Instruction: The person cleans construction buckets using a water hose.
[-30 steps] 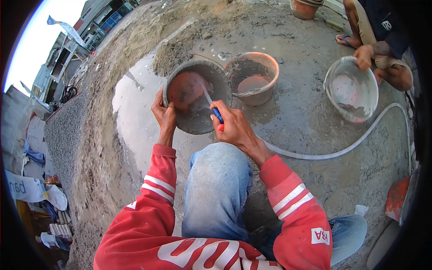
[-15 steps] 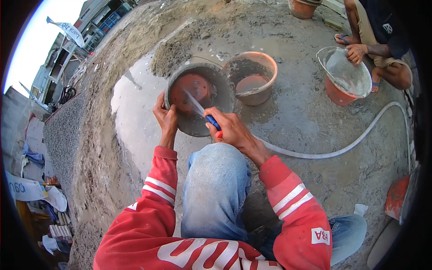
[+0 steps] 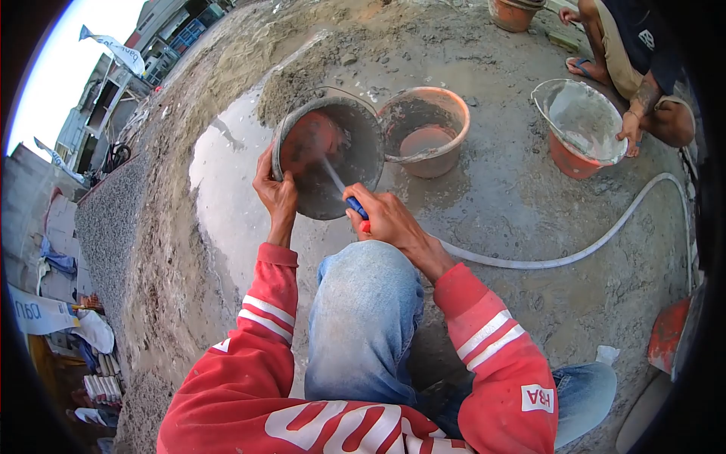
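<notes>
My left hand (image 3: 277, 191) grips the left rim of a grey-coated bucket (image 3: 361, 163), which is tilted so that its reddish inside bottom faces me. In my right hand (image 3: 389, 221) is a blue spray nozzle (image 3: 356, 206) with a red end, fitted to a pale hose (image 3: 529, 263). A jet of water runs from the nozzle into the bucket. Just right of it, a second orange bucket (image 3: 431, 164) stands on the wet ground with some greyish liquid or residue in its bottom.
At the right a crouching person's hand (image 3: 630, 132) touches the rim of another orange bucket (image 3: 571, 157). Stacked buckets (image 3: 514, 15) stand at the top. A mud mound (image 3: 291, 91) lies beyond my bucket, and a red object (image 3: 668, 333) is at the right edge.
The bucket in my left hand has tilted further and shifted slightly up and left. The other person's hand has moved from the far bucket's upper rim to its right side.
</notes>
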Action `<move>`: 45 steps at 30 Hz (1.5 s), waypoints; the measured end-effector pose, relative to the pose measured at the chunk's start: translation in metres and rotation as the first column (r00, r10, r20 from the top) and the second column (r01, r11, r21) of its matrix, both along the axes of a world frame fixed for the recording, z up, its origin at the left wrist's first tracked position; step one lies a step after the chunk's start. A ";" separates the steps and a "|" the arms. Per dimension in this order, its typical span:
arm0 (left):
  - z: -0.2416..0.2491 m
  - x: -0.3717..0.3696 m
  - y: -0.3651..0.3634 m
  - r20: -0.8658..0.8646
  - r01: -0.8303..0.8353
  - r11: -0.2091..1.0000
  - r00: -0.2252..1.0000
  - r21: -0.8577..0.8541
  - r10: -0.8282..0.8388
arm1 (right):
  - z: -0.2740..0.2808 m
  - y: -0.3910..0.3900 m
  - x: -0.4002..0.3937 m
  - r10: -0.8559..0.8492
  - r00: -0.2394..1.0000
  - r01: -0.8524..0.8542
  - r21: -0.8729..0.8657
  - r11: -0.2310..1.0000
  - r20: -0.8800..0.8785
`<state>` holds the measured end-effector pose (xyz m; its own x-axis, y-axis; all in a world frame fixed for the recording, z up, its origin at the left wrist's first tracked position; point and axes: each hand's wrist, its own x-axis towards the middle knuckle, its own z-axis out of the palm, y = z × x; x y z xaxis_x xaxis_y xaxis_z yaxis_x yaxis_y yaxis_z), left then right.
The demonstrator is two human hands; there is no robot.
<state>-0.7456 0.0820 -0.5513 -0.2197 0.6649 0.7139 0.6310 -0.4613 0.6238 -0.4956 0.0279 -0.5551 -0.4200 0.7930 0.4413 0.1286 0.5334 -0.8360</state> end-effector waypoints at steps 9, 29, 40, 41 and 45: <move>-0.004 -0.002 -0.004 -0.002 0.002 1.000 1.000 -0.006 -0.002 | 0.001 0.003 -0.001 0.063 0.998 -0.061 -0.056 0.997 0.027; -0.001 0.014 -0.004 -0.044 0.013 0.999 0.999 0.036 -0.012 | -0.009 -0.002 -0.004 -0.007 1.000 0.007 -0.050 0.999 0.015; -0.050 0.022 -0.011 -0.662 0.123 0.936 0.676 -0.330 -0.323 | 0.002 -0.004 -0.013 0.143 0.990 -0.142 -0.093 0.986 0.008; -0.053 0.025 -0.015 -0.700 0.128 0.928 0.623 -0.351 -0.351 | -0.001 -0.004 -0.016 0.144 0.990 -0.142 -0.086 0.986 0.011; -0.092 0.030 -0.014 -0.240 0.356 0.824 0.838 -0.442 -0.490 | -0.011 -0.002 -0.019 0.185 0.983 -0.183 -0.109 0.977 0.013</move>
<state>-0.7155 0.0680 -0.6436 0.3482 0.8586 0.3762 0.6229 -0.5118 0.5917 -0.5142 0.0255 -0.5662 -0.5720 0.7434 0.3466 0.0565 0.4573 -0.8875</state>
